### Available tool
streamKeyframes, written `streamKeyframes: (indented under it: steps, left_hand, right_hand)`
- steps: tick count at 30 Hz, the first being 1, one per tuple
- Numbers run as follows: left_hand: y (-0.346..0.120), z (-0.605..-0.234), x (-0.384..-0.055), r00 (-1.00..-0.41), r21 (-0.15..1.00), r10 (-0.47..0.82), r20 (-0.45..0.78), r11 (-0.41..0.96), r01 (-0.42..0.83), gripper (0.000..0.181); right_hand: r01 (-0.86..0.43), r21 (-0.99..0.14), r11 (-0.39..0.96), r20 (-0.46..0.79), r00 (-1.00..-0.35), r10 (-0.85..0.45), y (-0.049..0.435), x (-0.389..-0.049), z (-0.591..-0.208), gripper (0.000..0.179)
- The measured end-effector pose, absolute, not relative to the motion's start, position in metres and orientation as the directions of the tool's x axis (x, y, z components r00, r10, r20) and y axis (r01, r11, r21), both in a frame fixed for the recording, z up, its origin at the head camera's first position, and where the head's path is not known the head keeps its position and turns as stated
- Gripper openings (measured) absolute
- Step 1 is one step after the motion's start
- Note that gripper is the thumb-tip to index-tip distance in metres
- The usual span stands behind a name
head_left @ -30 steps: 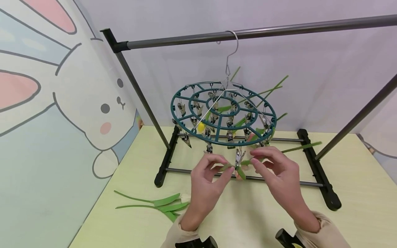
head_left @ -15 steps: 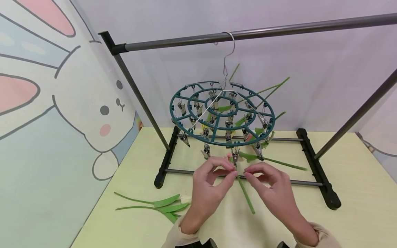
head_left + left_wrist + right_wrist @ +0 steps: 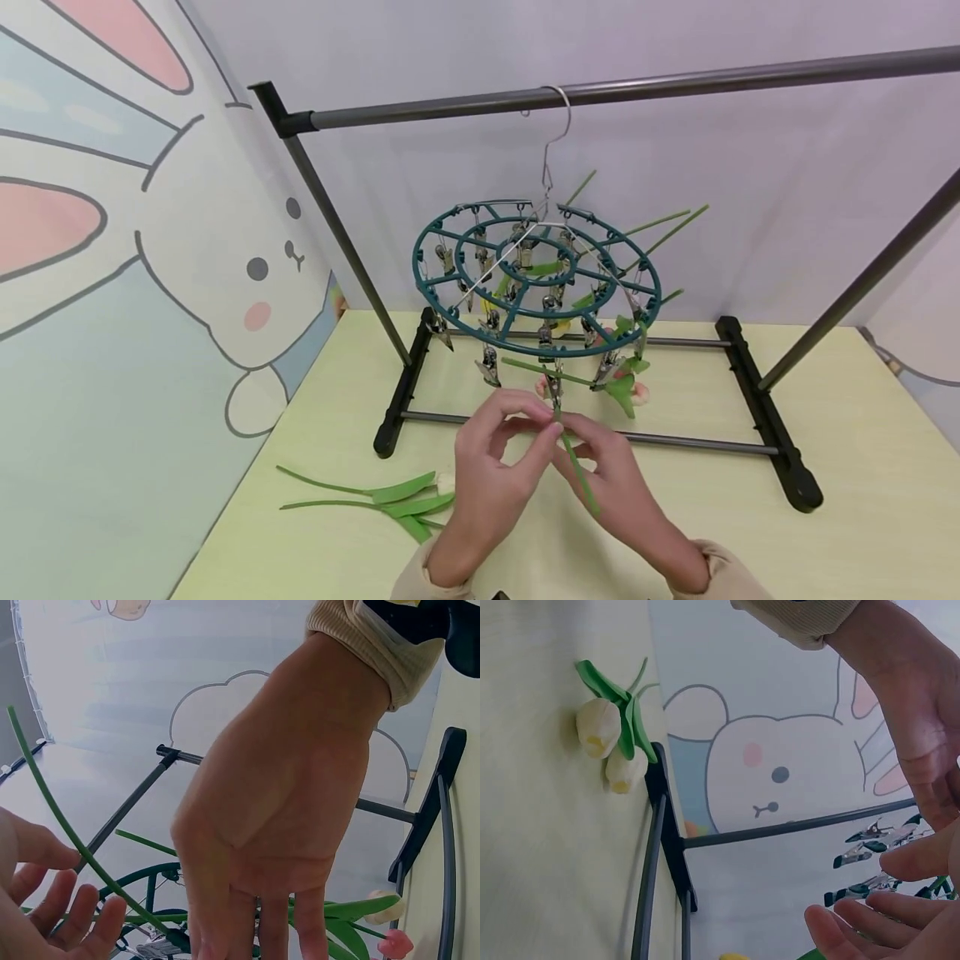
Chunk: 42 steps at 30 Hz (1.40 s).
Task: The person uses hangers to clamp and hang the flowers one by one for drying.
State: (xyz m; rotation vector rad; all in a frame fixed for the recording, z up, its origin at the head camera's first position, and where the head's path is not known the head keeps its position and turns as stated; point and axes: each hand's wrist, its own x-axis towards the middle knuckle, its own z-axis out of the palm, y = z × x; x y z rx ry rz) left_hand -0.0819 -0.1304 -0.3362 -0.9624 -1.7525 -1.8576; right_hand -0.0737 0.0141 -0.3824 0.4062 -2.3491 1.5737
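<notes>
A round teal clip hanger hangs from the rack by its hook. At its near edge a metal clip hangs down, with an artificial tulip's green stem slanting out below it. My left hand pinches with thumb and forefinger at the stem's top, right under the clip. Just behind the stem is my right hand, fingers loosely bent and fingertips close to the left ones. In the left wrist view, the right thumb overlaps the stem. Another clipped tulip hangs just beyond.
Two white tulips lie on the table left of my hands. The rack's top bar spans above, with black feet on both sides. More green stems stick out behind the hanger, among several metal clips.
My right hand has moved left, in behind the stem beside my left hand. The stem beneath the clip has swung from pointing sideways to slanting down. The neighbouring clipped tulip has turned its stem leftward.
</notes>
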Motion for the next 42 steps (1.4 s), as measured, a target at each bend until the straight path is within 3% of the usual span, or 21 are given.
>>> streamKeyframes:
  steps: [5, 11, 16, 24, 32, 42]
  left_hand:
    - [-0.136, -0.338, -0.081, -0.685, 0.698, 0.136, 0.715, -0.115, 0.706, 0.017]
    - [-0.147, -0.342, -0.081, -0.709, 0.718, 0.115, 0.696, -0.077, 0.692, 0.017]
    - [-0.155, -0.346, -0.084, -0.724, 0.731, 0.115, 0.68, -0.04, 0.681, 0.018]
    - [-0.168, -0.352, -0.088, -0.729, 0.735, 0.115, 0.674, -0.004, 0.679, 0.021]
    - [-0.18, -0.361, -0.092, -0.745, 0.745, 0.106, 0.659, 0.045, 0.666, 0.024]
    - [-0.205, -0.376, -0.098, -0.816, 0.804, 0.125, 0.564, 0.142, 0.577, 0.024]
  right_hand:
    - [-0.474, -0.815, 0.334, 0.469, -0.877, -0.103, 0.001, -0.077, -0.386, 0.04]
    - [-0.43, -0.861, 0.271, 0.425, -0.902, -0.08, -0.005, -0.076, -0.385, 0.055]
    - [-0.426, -0.853, 0.3, 0.43, -0.901, -0.056, -0.006, -0.076, -0.38, 0.064]
    - [-0.487, -0.803, 0.344, 0.51, -0.86, -0.027, -0.005, -0.074, -0.372, 0.065]
    - [-0.437, -0.826, 0.355, 0.468, -0.884, 0.002, -0.004, -0.075, -0.365, 0.067]
    - [-0.493, -0.787, 0.371, 0.54, -0.842, 0.025, -0.004, -0.084, -0.358, 0.059]
